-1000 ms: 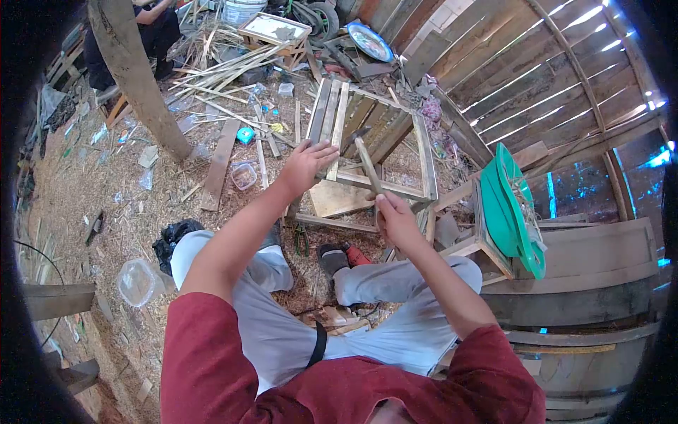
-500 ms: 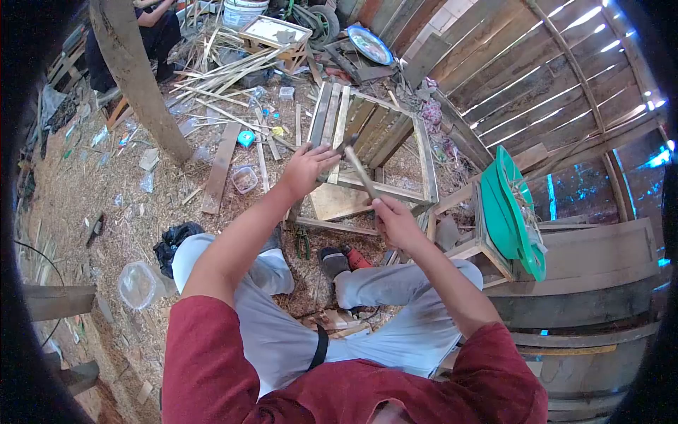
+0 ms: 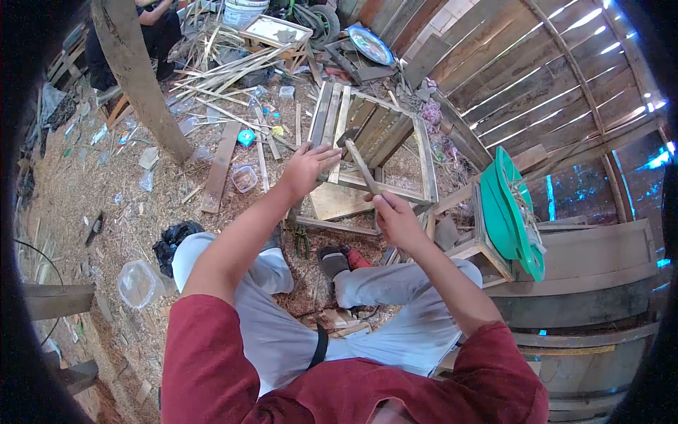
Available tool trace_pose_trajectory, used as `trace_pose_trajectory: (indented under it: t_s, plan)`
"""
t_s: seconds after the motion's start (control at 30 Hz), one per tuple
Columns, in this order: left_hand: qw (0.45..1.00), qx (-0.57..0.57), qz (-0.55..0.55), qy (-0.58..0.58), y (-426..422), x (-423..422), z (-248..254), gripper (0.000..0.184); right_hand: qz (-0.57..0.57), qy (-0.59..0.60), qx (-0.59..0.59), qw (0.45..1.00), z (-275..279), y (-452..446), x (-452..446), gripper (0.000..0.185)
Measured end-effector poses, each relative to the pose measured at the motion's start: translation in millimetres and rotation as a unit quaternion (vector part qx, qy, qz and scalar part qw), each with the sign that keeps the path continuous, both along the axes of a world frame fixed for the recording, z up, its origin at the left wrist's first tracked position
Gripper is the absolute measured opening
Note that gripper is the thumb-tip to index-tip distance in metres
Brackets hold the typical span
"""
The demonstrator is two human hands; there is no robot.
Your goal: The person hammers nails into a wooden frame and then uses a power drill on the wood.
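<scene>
My right hand (image 3: 395, 220) is closed around the wooden handle of a hammer (image 3: 364, 167). The hammer's dark head is over the slats at the near end of a small wooden frame (image 3: 402, 189). Flat on the frame's near left corner lies my left hand (image 3: 311, 168), its fingers stretched toward the hammer. Several narrow slats (image 3: 342, 116) run along the frame's left side, and a pale board (image 3: 342, 201) shows low inside it. Whether a nail stands under the hammer head is too small to tell.
Loose wood strips (image 3: 229, 81) lie beyond the frame, near a seated person (image 3: 152, 32) behind a leaning post (image 3: 138, 85). A green basin (image 3: 505, 212) stands at the right. Pliers (image 3: 302, 244) and a red tool (image 3: 358, 258) lie by my feet. A plastic tub (image 3: 138, 285) sits left.
The hammer head has moved slightly up and away from the frame's near edge and shows more clearly. My left hand stays in place on the corner.
</scene>
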State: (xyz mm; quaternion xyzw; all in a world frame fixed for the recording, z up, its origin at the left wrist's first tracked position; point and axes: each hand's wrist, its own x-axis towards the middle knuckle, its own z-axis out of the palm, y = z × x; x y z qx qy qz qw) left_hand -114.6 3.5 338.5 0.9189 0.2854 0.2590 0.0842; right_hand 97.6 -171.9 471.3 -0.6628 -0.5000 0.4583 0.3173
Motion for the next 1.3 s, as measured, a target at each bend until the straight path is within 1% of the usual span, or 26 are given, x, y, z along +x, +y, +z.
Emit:
trace_pose_trajectory:
  t_s: [0.1, 0.17, 0.2, 0.3, 0.4, 0.47, 0.53, 0.6, 0.7, 0.8, 0.9, 1.0, 1.07, 1.13, 1.2, 1.3]
  plan:
    - [1.000, 0.003, 0.002, -0.001, -1, -1, -2, 0.088, -0.011, 0.028, 0.001, 1.000, 3, -2, -3, 0.028]
    - [1.000, 0.022, 0.004, -0.003, 0, 0, -5, 0.089, 0.010, -0.029, 0.010, 0.999, -28, -5, 9, 0.028]
    - [1.000, 0.013, 0.003, -0.001, 1, 0, -5, 0.088, 0.019, -0.058, 0.015, 0.998, -29, -4, 7, 0.028]
    - [1.000, -0.005, 0.002, -0.001, 2, -1, -3, 0.086, 0.008, -0.027, -0.137, 0.990, -5, -2, 10, 0.028]
    - [1.000, -0.004, 0.005, -0.006, -2, 0, 0, 0.085, -0.030, 0.022, -0.122, 0.992, 29, -1, 0, 0.033]
    - [1.000, 0.008, 0.003, -0.005, 0, 0, -1, 0.084, -0.019, 0.023, -0.042, 0.999, 11, 4, 6, 0.030]
    - [1.000, 0.008, 0.006, 0.000, -1, 1, 1, 0.082, -0.016, 0.011, -0.047, 0.999, 4, 5, 6, 0.028]
    - [1.000, 0.003, 0.005, 0.010, -2, 0, 3, 0.081, -0.020, -0.014, -0.139, 0.990, 3, 0, 2, 0.028]
    - [1.000, -0.006, 0.007, 0.021, -2, -3, 6, 0.079, -0.034, 0.057, -0.186, 0.980, 17, -1, 3, 0.027]
    - [1.000, -0.004, 0.010, 0.010, -5, -1, 6, 0.079, -0.042, 0.068, -0.068, 0.994, 21, 3, 0, 0.027]
    - [1.000, 0.004, 0.005, 0.010, 0, 1, 1, 0.080, -0.011, -0.002, -0.057, 0.998, 1, 3, 3, 0.027]
    - [1.000, 0.001, 0.009, 0.016, 3, -1, -2, 0.080, 0.016, 0.056, -0.203, 0.977, 17, 5, 12, 0.034]
    - [1.000, -0.007, 0.015, 0.008, -2, -1, 0, 0.081, -0.019, 0.056, -0.132, 0.990, 25, 5, 4, 0.035]
    - [1.000, 0.006, 0.014, 0.020, -3, 0, 3, 0.081, -0.027, 0.032, -0.101, 0.994, 20, 4, 6, 0.035]
    - [1.000, 0.007, 0.008, 0.023, -1, -1, 4, 0.083, -0.007, -0.014, -0.109, 0.994, 6, 6, 13, 0.036]
    - [1.000, -0.005, 0.006, 0.013, 1, -1, 2, 0.086, 0.000, 0.041, -0.198, 0.979, 13, 5, 12, 0.031]
